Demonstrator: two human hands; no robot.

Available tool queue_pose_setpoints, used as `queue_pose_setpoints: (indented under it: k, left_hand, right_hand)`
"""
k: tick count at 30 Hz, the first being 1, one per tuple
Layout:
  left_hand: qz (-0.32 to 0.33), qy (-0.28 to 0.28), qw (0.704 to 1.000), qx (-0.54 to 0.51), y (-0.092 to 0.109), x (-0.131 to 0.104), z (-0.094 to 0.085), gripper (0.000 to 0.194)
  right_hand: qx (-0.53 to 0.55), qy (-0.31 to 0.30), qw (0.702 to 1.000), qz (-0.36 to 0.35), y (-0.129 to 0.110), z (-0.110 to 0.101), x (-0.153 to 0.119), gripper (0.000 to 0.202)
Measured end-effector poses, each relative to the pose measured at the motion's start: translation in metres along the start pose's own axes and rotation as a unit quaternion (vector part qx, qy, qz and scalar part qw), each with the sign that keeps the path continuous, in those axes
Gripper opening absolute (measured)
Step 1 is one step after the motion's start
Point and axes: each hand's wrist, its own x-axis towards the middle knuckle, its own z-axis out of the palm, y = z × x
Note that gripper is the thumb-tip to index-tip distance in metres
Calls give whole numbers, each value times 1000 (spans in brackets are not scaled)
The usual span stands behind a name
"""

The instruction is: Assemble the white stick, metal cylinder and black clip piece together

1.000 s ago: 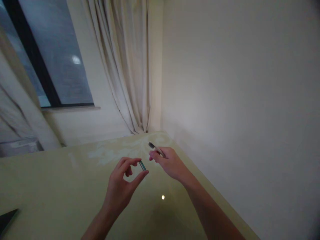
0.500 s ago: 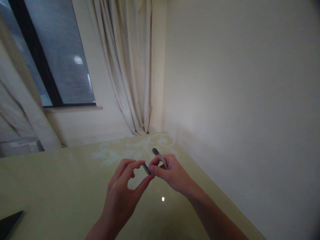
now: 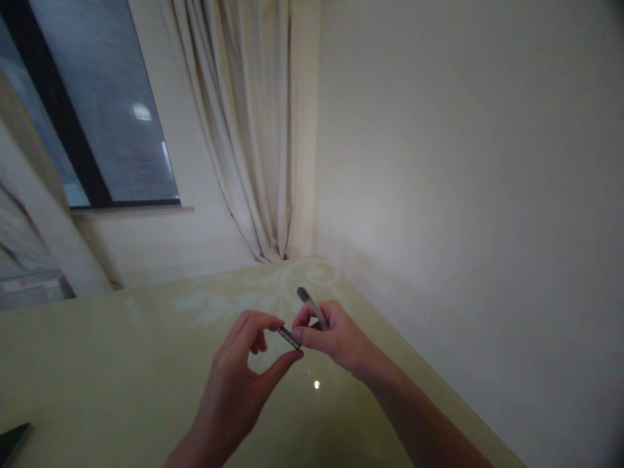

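Between the thumb and fingertips of my left hand [image 3: 244,370] is a small dark green rectangular piece [image 3: 289,338] with a pale line along its edge, perhaps a circuit board. It is tilted, its lower end by my thumb tip. In my right hand [image 3: 336,338] sits a light grey, pen-like stick [image 3: 316,311] with a dark rounded end pointing up and to the left. My right thumb and fingertips also meet the green piece at its right side, partly covering it. Both hands are raised in front of me, over the table.
The glossy yellow-green table [image 3: 121,364] has a pale floral pattern at its far corner. A dark flat object [image 3: 12,442] lies at its left edge. The white wall [image 3: 463,195] runs along the right side; curtains [image 3: 244,130] and a window [image 3: 107,110] are behind.
The green piece has turned in my fingers, so more of its long narrow face shows. My view has shifted slightly to the right; both hands keep nearly the same place.
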Motion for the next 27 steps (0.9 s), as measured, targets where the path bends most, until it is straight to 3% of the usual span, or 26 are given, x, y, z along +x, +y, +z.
queue_pose_setpoints:
  k: [13,22,27]
  left_hand:
    - [14,-50,998,-24,-7,0,-8,14]
    - [21,46,998,30,2,2,-10,17]
    - [12,27,999,24,2,4,-11,20]
  right_hand:
    - [18,-25,1000,2,1,1,1,31]
    - [29,27,999,12,0,3,0,22]
    - [53,33,998,23,0,2,1,26]
